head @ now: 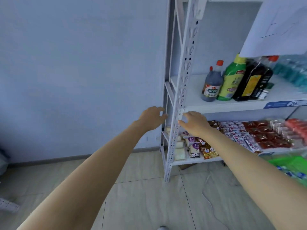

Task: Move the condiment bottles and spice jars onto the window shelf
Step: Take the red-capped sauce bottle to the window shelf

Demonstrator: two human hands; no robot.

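On the middle board of a white metal rack [180,90] stand condiment bottles: a small dark soy-sauce bottle with a red cap [211,85], a green bottle with a yellow top [231,78] and a large dark bottle with a yellow label [253,80]. A small jar [264,94] peeks out to the right of them. My left hand [152,117] reaches out just left of the rack's front post, fingers apart and empty. To the right of that post, below the bottle board's edge, my right hand [195,124] is spread open and holds nothing.
The lower shelf holds several snack packets [245,136] in red, white and gold. A white sheet of paper [279,25] hangs at the upper right. Green packages [292,165] sit at the far right. A plain wall [74,72] stands left, tiled floor [149,196] below with a thin cable [211,203].
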